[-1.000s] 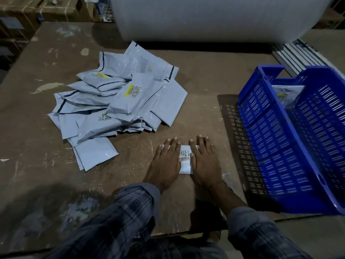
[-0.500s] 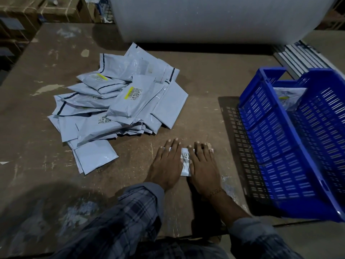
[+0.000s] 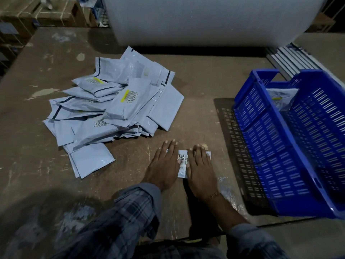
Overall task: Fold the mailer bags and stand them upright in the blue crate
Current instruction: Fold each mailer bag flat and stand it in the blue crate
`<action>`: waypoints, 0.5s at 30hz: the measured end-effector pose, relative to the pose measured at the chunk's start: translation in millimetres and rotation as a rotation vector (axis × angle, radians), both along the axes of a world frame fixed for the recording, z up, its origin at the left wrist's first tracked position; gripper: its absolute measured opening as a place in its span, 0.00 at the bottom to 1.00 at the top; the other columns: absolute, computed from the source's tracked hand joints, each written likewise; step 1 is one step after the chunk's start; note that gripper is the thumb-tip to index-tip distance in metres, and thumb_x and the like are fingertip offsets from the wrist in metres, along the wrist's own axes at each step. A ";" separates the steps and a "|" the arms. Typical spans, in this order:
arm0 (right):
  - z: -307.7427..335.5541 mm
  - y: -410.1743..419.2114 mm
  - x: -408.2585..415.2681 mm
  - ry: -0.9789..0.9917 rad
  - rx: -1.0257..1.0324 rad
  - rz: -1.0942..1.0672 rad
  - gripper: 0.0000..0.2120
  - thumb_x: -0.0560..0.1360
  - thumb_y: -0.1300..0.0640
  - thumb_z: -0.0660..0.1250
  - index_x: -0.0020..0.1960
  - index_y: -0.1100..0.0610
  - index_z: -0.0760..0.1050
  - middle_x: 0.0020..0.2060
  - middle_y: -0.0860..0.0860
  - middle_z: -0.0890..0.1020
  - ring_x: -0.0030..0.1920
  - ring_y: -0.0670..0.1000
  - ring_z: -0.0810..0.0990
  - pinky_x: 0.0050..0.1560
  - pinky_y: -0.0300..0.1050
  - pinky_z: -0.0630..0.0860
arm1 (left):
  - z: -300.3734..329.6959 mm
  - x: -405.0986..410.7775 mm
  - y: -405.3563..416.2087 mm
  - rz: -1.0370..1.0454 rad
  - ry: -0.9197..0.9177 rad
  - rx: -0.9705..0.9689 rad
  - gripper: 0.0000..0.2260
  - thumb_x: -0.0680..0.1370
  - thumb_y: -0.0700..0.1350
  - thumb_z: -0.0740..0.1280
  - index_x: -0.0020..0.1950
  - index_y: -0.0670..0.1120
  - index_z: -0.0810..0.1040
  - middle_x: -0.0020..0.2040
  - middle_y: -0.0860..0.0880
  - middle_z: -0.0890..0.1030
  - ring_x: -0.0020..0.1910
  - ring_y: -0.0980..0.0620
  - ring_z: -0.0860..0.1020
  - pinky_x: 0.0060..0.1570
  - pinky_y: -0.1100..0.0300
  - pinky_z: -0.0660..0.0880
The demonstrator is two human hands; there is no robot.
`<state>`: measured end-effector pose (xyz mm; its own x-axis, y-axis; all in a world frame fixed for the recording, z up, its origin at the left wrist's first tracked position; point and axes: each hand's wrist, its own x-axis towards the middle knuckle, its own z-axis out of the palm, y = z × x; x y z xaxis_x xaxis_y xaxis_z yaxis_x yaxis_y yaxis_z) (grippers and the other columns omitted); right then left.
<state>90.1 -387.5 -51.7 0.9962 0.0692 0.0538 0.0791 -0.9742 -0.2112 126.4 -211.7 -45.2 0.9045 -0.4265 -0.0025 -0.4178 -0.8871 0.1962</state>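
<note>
While half-empty — crate (image 3: 291, 139), one mailer (image 3: 281, 99)

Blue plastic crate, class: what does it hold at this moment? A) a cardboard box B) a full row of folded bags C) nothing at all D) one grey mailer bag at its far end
D: a single grey plastic mailer bag leans at the far end of the blue slotted plastic crate, whose other visible interior is bare, while both hands press another bag flat on the table.
</note>
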 end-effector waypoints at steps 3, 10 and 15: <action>0.0 -1.6 -0.6 0.008 -0.003 0.020 0.29 0.83 0.51 0.53 0.82 0.60 0.60 0.81 0.62 0.60 0.81 0.63 0.57 0.80 0.60 0.56 | 0.0 -2.5 0.8 -0.030 -0.018 0.034 0.29 0.87 0.53 0.44 0.85 0.40 0.54 0.86 0.41 0.55 0.84 0.39 0.54 0.80 0.40 0.59; 5.4 -5.1 11.3 0.046 -0.008 0.018 0.29 0.84 0.49 0.48 0.83 0.56 0.59 0.82 0.59 0.58 0.82 0.63 0.55 0.82 0.60 0.50 | -4.6 -11.3 4.1 -0.116 -0.031 0.093 0.29 0.88 0.55 0.45 0.86 0.41 0.54 0.86 0.43 0.55 0.84 0.40 0.55 0.78 0.35 0.58; 4.0 -2.3 -3.9 0.015 0.010 0.026 0.27 0.85 0.49 0.48 0.82 0.57 0.60 0.82 0.58 0.58 0.83 0.61 0.53 0.81 0.58 0.51 | 0.9 1.5 -0.1 0.011 0.006 0.028 0.29 0.87 0.53 0.44 0.86 0.40 0.53 0.86 0.42 0.54 0.85 0.42 0.53 0.80 0.44 0.60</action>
<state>86.2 -389.8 -47.7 0.9948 0.0944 0.0393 0.1008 -0.9698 -0.2223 127.9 -211.9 -44.2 0.9089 -0.4165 -0.0195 -0.4072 -0.8967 0.1738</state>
